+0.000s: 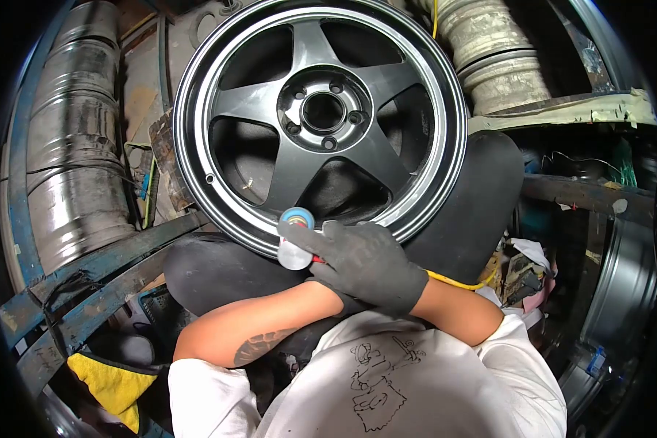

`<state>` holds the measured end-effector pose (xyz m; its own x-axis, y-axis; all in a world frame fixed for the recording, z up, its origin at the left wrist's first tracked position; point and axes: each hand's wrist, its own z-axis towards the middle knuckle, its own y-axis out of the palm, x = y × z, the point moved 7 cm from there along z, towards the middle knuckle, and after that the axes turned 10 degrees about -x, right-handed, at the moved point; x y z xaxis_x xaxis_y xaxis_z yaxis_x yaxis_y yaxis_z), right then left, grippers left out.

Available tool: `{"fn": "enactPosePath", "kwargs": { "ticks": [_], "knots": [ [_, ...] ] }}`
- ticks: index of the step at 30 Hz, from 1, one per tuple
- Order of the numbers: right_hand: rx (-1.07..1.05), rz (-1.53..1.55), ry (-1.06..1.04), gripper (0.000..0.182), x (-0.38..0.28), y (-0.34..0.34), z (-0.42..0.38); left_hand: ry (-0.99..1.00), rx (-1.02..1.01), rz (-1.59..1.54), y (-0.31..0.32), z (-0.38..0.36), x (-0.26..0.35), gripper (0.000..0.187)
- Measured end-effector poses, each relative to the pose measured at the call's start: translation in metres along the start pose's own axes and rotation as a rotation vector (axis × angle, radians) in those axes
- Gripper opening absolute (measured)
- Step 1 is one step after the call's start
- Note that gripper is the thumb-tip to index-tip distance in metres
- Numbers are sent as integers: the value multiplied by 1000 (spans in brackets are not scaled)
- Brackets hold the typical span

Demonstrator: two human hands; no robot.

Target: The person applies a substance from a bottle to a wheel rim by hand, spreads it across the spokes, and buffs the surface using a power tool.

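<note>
A five-spoke grey alloy wheel point(321, 44) with a bright polished lip lies face up before me, propped near my knees. My right hand point(369, 255), in a dark glove, is closed around a small silver air sander point(295, 255) with a blue round pad point(297, 216) and a bit of red. Its index finger stretches across the tool's head. The pad sits at the near lip of the wheel, apparently touching it. My left hand point(326, 279), also gloved, lies beneath the right one; its fingers are mostly hidden.
Stacked metal wheel barrels point(73, 146) stand at the left, more barrels point(500, 58) at the upper right. Blue metal frame bars point(102, 263) run along the left. A yellow hose point(452, 282) passes right of my arm. A yellow cloth point(109, 383) hangs lower left.
</note>
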<state>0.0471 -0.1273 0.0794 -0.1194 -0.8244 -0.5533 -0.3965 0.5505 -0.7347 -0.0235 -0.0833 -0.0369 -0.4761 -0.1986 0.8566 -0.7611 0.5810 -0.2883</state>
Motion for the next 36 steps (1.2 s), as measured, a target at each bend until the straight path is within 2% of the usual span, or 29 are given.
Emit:
{"fn": "enactPosePath", "kwargs": {
  "ticks": [5, 7, 9, 10, 11, 13, 17, 20, 24, 25, 29, 32, 33, 36],
  "knots": [
    [-46, -111, 190, 58, 30, -15, -27, -31, 34, -38, 11, 4, -11, 50],
    [-3, -6, 230, 61, 44, -20, -38, -65, -32, -142, -6, -8, 3, 52],
    [0, 139, 290, 67, 55, -24, -40, -89, 15, -92, 2, -3, -3, 54],
    [-6, 207, 290, 67, 58, -25, -37, -102, 37, -66, -2, -3, -1, 54],
    [-10, 275, 289, 68, 59, -25, -32, -148, -42, -88, -4, -5, 1, 57],
    [-71, 383, 287, 68, 58, -20, -18, -125, -8, -56, -2, -5, -1, 55],
    [-2, 293, 118, 70, 44, -9, 9, -107, -66, -6, 5, -2, -4, 54],
    [-105, 282, 225, 71, 50, -11, 9, -120, -50, -62, 6, -1, -6, 56],
    [-4, 349, 215, 71, 56, -19, -8, -91, -6, -103, 0, -2, -1, 54],
    [-97, 350, 284, 69, 56, -22, -11, -94, -18, -93, -2, -3, 1, 55],
    [-3, 234, 293, 68, 64, -32, -30, -138, -26, -45, -4, -6, 2, 61],
    [-7, 190, 370, 67, 74, -42, -41, -228, -146, -68, -16, -14, 11, 66],
    [31, 181, 322, 66, 74, -42, -41, -204, -101, -68, -14, -12, 9, 64],
    [-25, 265, 281, 66, 60, -31, -26, -128, -4, -26, -4, -5, 2, 59]
  ]
}}
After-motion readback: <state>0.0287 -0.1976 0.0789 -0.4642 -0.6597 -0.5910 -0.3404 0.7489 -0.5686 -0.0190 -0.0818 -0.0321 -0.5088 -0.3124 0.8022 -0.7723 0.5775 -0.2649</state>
